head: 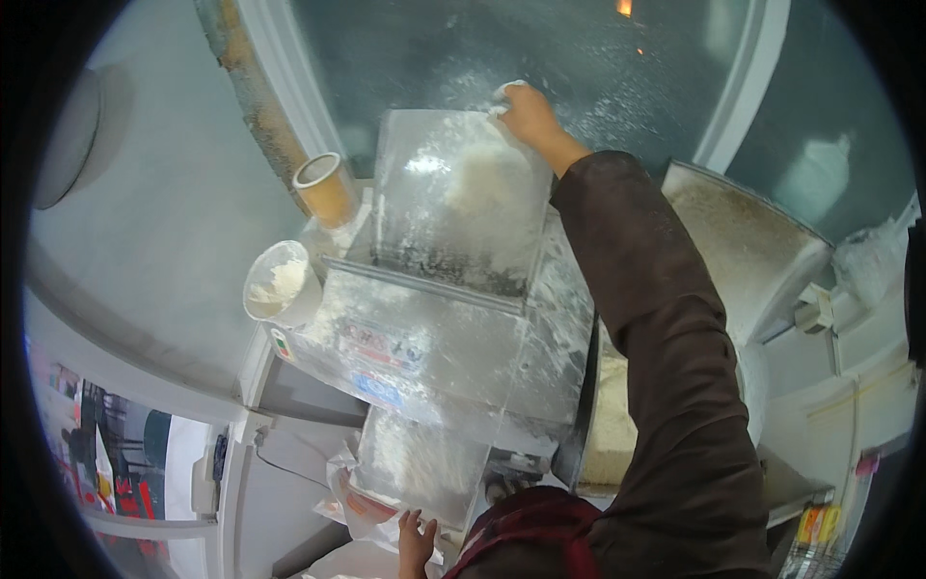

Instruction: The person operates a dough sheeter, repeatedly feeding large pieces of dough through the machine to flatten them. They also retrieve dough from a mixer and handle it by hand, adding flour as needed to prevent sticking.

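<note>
My right hand (534,121), at the end of a raised, dark brown sleeve, is closed around a small white thing (511,88) that I cannot make out clearly. It is at the upper right corner of a sloping metal feed tray (427,188) dusted with white flour. Below that tray is the metal body of a dough machine (448,326), bearing stickers and more flour. A lower metal tray (427,463) slopes out towards me. At its front edge is my left hand (416,543), fingers apart and nothing visible in it. Whether it touches the tray is unclear.
A white tub of flour (278,286) and a yellowish cup (324,192) stand at the machine's left. Behind rises a flour-spattered window (600,72). Right of the machine, a bin of pale flour (608,420) is partly hidden by my arm. White plastic bags (354,506) lie beneath the lower tray.
</note>
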Available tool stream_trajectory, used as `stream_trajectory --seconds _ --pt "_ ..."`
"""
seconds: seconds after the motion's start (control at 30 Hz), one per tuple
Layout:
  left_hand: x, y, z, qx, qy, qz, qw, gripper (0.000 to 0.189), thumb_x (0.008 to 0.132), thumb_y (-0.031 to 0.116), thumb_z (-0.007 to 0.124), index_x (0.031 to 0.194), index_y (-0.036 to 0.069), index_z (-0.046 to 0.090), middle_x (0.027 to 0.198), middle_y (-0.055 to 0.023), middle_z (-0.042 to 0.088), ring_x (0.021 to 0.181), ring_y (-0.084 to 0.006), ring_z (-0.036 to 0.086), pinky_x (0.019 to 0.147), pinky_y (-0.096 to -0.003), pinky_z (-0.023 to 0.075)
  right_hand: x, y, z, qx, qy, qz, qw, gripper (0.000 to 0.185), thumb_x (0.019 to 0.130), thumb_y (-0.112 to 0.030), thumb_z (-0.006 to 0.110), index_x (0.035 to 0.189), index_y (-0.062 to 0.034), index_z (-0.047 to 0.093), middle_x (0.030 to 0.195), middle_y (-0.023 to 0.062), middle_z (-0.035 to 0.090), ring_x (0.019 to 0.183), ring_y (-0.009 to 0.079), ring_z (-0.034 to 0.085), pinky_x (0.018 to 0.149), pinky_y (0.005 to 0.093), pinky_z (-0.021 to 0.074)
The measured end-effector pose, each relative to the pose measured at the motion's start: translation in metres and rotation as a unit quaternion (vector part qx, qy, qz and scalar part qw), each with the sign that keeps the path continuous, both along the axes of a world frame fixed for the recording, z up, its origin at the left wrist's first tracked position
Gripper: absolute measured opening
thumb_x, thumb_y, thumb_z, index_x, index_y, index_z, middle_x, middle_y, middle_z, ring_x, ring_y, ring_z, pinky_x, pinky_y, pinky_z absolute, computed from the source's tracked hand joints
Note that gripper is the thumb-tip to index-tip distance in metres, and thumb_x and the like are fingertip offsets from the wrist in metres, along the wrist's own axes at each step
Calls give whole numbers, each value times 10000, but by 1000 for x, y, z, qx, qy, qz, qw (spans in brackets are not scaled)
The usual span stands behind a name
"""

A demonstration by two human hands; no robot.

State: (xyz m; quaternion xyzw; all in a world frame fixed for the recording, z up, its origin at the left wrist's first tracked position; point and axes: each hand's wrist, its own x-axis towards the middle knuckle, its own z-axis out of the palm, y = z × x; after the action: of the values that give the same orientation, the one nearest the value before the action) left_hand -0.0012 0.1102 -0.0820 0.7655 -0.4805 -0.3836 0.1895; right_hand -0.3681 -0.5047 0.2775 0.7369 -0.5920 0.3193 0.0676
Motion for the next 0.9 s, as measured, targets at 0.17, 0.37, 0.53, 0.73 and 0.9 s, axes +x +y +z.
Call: stream_trajectory --seconds 0.17,0.37,0.53,0.73,0.9 --pt "-21 -23 -2 7 1 -141 990 503 846 269 705 1238 -1 542 1209 -233 557 1054 -366 569 917 -424 472 -53 93 -3 -10 154 -34 987 428 822 -283 699 1194 -82 627 1176 176 628 1100 358 580 944 425 455" --pt "-87 -40 -1 9 116 -281 953 466 889 228 647 1275 -8 534 1185 -235 591 1092 -378 588 906 -419 483 -164 261 -54 90 115 60 987 475 837 -329 709 1246 -111 604 1251 212 583 1174 376 531 1004 441 420" --pt "-163 -58 41 98 266 -308 908 424 925 185 625 1288 -11 529 1214 -174 615 1084 -252 620 891 -357 502 -256 418 -185 392 -71 -92 913 476 885 -334 630 1295 -96 582 1145 177 651 1100 284 589 937 442 457" --pt "-281 -74 18 133 343 -314 875 391 946 143 606 1295 -13 522 1226 -133 621 1133 -195 587 946 -310 470 -294 560 -371 552 -303 -179 756 542 886 -331 651 1297 0 526 1235 206 576 1044 311 598 886 395 491" --pt "-383 -76 -67 106 317 -219 917 517 947 206 602 1371 -36 430 1358 -198 517 1261 -257 496 1044 -348 387 -323 557 -438 490 -405 -251 730 634 867 -296 678 1343 58 456 1326 258 523 1143 338 572 923 406 482"
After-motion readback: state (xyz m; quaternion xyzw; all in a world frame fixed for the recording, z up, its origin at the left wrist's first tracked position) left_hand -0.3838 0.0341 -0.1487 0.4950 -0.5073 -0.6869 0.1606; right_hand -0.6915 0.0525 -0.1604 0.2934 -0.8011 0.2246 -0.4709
